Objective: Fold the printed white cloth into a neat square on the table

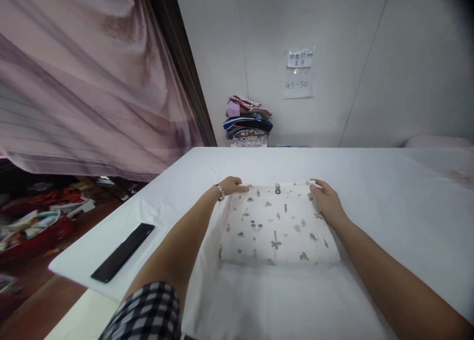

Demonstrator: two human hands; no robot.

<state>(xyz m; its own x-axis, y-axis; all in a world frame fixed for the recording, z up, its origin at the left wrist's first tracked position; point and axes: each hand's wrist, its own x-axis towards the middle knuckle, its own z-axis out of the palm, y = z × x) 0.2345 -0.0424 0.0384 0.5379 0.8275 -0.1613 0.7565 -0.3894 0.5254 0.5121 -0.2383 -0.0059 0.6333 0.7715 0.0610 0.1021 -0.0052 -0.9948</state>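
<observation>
A white cloth [279, 216] with small printed plants and shapes lies folded into a rough rectangle on the white table. Its plain white underside [281, 300] spreads toward me below the printed part. At the far left corner, my left hand [233, 186] pinches the cloth's edge between thumb and fingers; a bracelet circles that wrist. My right hand [326, 201] grips the far right corner, thumb on top and the other fingers partly hidden behind the fabric. Between the two hands the far edge runs nearly straight.
On the table's left side lies a flat black strip [123, 252]. A stack of folded cloths [248, 121] stands beyond the table's far edge, by the wall. Pink fabric [111, 73] hangs at the left, above a red container [40, 236] of cloth pieces on the floor.
</observation>
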